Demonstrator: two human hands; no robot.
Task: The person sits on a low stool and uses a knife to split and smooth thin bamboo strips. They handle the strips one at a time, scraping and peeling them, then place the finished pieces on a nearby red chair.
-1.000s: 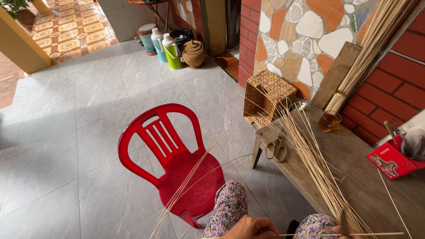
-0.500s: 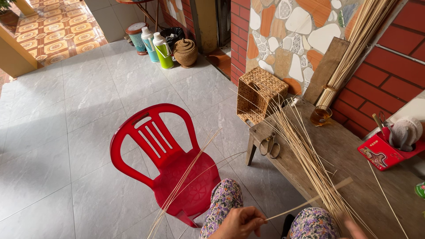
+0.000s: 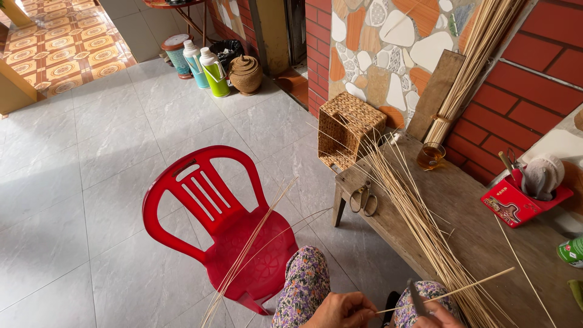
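Left hand (image 3: pixel 343 310): closed, fingers pinching one end of a thin strip (image 3: pixel 446 293). The strip runs from the left hand up and to the right, above the near edge of the bench (image 3: pixel 461 200). Right hand (image 3: pixel 434 321): mostly out of view at the lower frame edge, closed on a dark blade (image 3: pixel 416 297) that touches the strip. A bundle (image 3: pixel 413 206) of strips lies along the bench. Scissors (image 3: pixel 363 199) lie at the bench's left end. A red chair (image 3: pixel 225 225) stands on the floor to the left, with loose strips across its seat.
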